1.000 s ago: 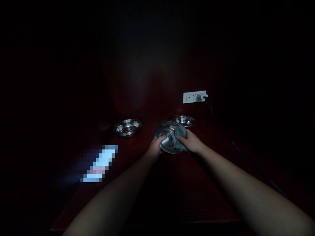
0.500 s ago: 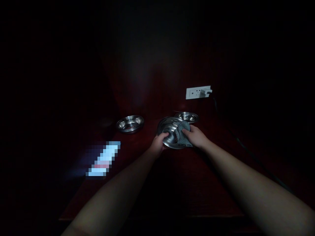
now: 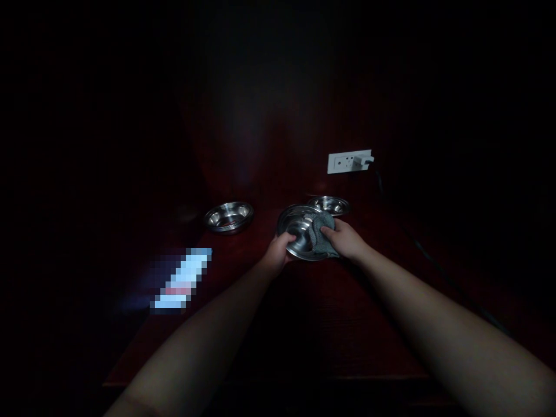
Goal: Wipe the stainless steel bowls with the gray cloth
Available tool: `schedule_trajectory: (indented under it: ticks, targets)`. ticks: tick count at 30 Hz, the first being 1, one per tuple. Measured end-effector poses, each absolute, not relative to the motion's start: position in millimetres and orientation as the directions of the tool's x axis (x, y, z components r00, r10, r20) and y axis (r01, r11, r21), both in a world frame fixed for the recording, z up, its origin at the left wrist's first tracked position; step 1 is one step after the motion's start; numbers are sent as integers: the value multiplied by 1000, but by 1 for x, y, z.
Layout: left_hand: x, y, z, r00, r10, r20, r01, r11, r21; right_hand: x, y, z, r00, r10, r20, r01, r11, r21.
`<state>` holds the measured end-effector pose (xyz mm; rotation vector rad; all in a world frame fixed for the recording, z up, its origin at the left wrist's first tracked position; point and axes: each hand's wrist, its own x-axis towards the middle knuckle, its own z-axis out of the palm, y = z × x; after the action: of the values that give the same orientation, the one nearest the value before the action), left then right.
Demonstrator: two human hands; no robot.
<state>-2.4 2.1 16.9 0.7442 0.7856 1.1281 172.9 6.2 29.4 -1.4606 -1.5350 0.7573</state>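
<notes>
A shiny steel bowl [image 3: 297, 223] is held tilted over the dark red table, its inside facing me. My left hand [image 3: 278, 253] grips its lower left rim, with the thumb inside the bowl and the fingers underneath. A grey-green cloth [image 3: 322, 233] lies folded over the bowl's right side. My right hand [image 3: 345, 238] is closed on that cloth, thumb on top, pressing it against the rim; the fingers behind are hidden. Just behind the held bowl stands another steel bowl [image 3: 329, 205], partly covered by it.
Stacked steel bowls [image 3: 229, 218] stand on the left of the table [image 3: 330, 330]. A lit, pixelated screen [image 3: 182, 279] lies nearer me at the left edge. On the back wall is a white socket [image 3: 343, 162] with a plugged-in charger [image 3: 364, 159]; a dark cable runs down the right.
Both hands keep nearly the same hold on the bowl and cloth. The whole view has shifted very slightly.
</notes>
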Motion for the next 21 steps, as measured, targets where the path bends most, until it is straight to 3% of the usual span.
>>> schedule_trajectory:
  ticks: [21]
  targets:
    - [-7,0,21,218,970,-110,-438,198,877,176,7,28,49,979,196,501,146,-853]
